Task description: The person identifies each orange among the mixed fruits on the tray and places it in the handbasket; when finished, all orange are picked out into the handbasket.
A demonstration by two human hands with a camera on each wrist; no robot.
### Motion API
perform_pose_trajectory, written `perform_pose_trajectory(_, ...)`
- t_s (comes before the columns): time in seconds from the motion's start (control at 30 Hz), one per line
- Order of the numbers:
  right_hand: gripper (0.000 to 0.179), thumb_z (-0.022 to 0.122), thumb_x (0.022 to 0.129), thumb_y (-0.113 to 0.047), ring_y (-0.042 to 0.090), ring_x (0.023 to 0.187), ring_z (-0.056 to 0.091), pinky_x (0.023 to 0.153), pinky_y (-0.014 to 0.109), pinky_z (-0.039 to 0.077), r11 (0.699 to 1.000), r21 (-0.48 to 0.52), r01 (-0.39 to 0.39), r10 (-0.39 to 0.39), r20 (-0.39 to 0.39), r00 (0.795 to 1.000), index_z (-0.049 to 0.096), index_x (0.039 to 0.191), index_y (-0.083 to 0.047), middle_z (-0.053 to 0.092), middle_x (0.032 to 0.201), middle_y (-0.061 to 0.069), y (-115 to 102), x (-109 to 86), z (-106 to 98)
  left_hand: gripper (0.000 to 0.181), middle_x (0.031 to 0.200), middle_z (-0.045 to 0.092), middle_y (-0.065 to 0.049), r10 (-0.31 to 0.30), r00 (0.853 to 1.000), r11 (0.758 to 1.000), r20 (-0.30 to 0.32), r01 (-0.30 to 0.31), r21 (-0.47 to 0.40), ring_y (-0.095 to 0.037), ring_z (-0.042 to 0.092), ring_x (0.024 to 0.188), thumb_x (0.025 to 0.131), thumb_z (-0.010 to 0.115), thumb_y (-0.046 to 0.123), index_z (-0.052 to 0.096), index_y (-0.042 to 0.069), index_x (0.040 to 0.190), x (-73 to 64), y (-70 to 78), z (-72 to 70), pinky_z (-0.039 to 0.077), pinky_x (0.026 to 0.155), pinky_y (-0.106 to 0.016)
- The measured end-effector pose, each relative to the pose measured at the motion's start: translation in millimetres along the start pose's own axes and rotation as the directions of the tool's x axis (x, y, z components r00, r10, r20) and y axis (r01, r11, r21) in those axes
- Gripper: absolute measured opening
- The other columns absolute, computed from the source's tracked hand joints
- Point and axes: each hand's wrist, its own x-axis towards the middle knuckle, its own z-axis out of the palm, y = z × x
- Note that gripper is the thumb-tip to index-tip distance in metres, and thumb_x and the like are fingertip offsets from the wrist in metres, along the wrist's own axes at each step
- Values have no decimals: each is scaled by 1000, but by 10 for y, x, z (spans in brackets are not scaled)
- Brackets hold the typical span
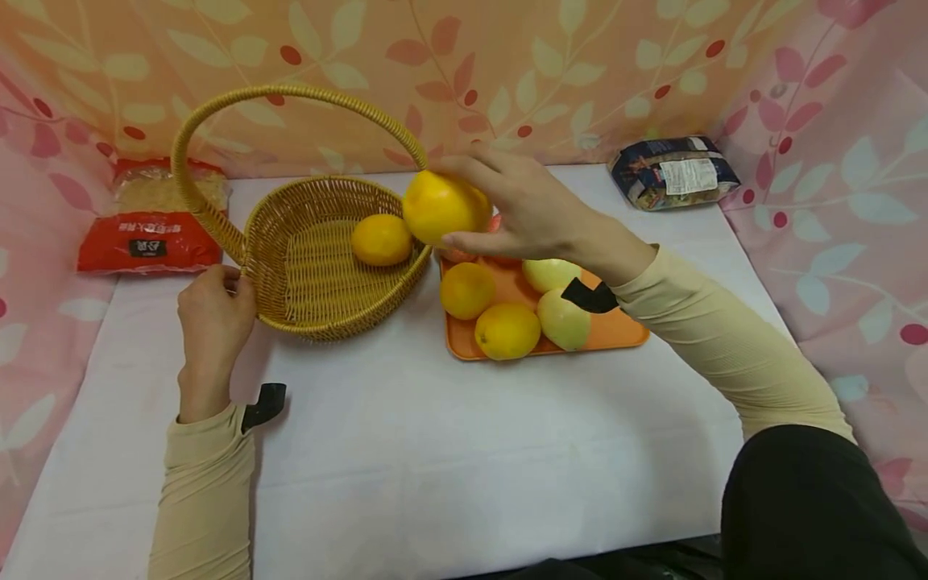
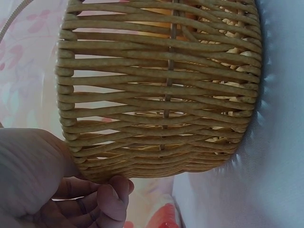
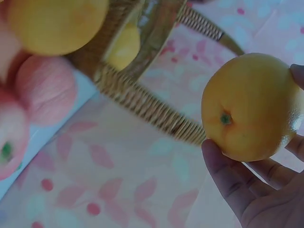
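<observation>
My left hand (image 1: 217,310) pinches the near-left rim of a wicker basket (image 1: 337,326), close to the foot of its tall handle (image 1: 290,93). In the left wrist view, thumb and fingers meet at the edge of the weave. An orange (image 1: 438,211) is in my right hand (image 1: 532,201), raised beside the basket's right rim and overlapping the handle's lower end. The right wrist view shows fingers spread around this orange (image 3: 251,111), its green stem mark facing the camera. Inside the basket, a yellow fruit (image 1: 382,240) lies against the right wall.
An orange tray (image 1: 616,338) right of the basket carries another orange (image 1: 467,291), a lemon (image 1: 508,331), pale green fruits (image 1: 564,320) and pinkish peaches (image 3: 46,89). A red-and-clear bag (image 1: 148,229) lies at the back left, a dark package (image 1: 674,173) at the back right.
</observation>
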Motion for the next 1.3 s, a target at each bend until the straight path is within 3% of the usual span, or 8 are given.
perform_pose_trajectory(0.2, 65, 66, 86, -48, 23, 103, 58, 92, 35, 49, 999, -16, 27, -26, 78, 997, 51, 138, -11, 57, 128, 11, -179, 274, 159, 38, 99, 64, -32, -5, 1000, 1000, 5, 5, -2, -41, 58, 81, 96, 44, 17, 63, -13, 111, -8, -1, -13, 30, 50, -10)
perform_pose_trajectory(0.5, 68, 63, 88, -52, 23, 113, 57, 98, 38, 48, 1000, -13, -3, 5, 183, 983, 47, 142, -15, 52, 137, 8, -268, 516, 376, 37, 98, 65, -32, 2, 1000, 1000, 0, -2, 2, -41, 59, 81, 96, 45, 16, 63, -13, 111, 2, 7, -1, 30, 50, -10)
perform_pose_trajectory(0.77, 65, 62, 90, -47, 22, 105, 55, 96, 33, 46, 999, -27, -39, 46, 316, 947, 46, 145, -16, 49, 133, 9, -287, 670, 676, 36, 96, 65, -32, 27, 999, 1000, -36, -27, 1, -43, 59, 83, 95, 46, 15, 64, -14, 108, -5, -2, 17, 36, 59, -26)
perform_pose_trajectory(0.97, 66, 60, 91, -48, 23, 106, 57, 95, 35, 47, 995, -89, -48, 81, 422, 903, 43, 146, -17, 51, 130, 9, -298, 756, 939, 37, 96, 65, -31, 12, 1000, 1000, -25, -12, 1, -42, 59, 83, 95, 46, 16, 64, -13, 109, -3, -15, 17, 33, 56, -18)
perform_pose_trajectory(1.1, 68, 57, 91, -52, 23, 113, 55, 97, 34, 46, 987, -157, -38, 111, 488, 866, 40, 148, -19, 52, 133, 6, -298, 796, 1072, 37, 96, 65, -31, 10, 1000, 1000, -24, -10, 3, -42, 59, 83, 95, 47, 17, 64, -13, 109, 0, -19, 18, 34, 58, -21)
perform_pose_trajectory(1.3, 66, 55, 91, -54, 24, 116, 51, 96, 34, 46, 978, -209, 9, 103, 519, 849, 42, 146, -20, 54, 136, 5, -293, 836, 1188, 36, 96, 66, -31, 16, 999, 1000, -34, -16, 3, -42, 59, 82, 95, 47, 16, 64, -12, 109, 0, -17, 22, 33, 56, -18)
